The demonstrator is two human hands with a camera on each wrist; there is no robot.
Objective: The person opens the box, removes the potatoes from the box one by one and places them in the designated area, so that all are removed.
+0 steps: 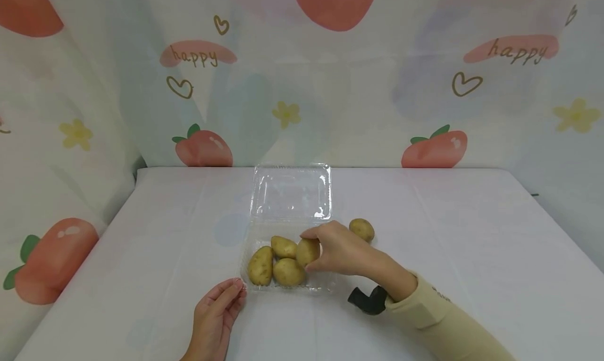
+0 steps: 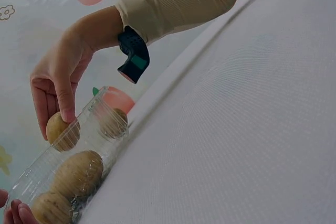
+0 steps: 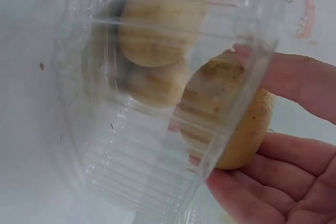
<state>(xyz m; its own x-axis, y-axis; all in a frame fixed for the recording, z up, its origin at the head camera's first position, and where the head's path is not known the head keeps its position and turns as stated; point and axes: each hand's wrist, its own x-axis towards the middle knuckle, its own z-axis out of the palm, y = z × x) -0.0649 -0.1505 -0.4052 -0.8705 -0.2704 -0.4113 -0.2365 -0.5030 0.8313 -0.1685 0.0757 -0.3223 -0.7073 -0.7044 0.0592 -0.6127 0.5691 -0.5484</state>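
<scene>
A clear plastic clamshell box [image 1: 325, 283] lies on the table with three potatoes in it: a long one [image 1: 260, 266] at the left, one [image 1: 284, 247] behind and one [image 1: 289, 272] in front. My right hand [image 1: 342, 250] pinches another potato [image 1: 308, 252] between thumb and fingers, inside the box's right part. Through the clear wall in the right wrist view, this potato [image 3: 244, 135] shows partly below the rim. At the near left corner, my left hand [image 1: 218, 311] pinches the box's edge with thumb and fingers.
The box's transparent lid [image 1: 292, 193] stands raised at the back. One loose potato [image 1: 362, 229] lies on the white-covered table [image 1: 472, 277], right of the box and behind the right hand. A black curved wrist piece [image 1: 368, 301] hangs by the right sleeve. Printed cloth walls surround the table.
</scene>
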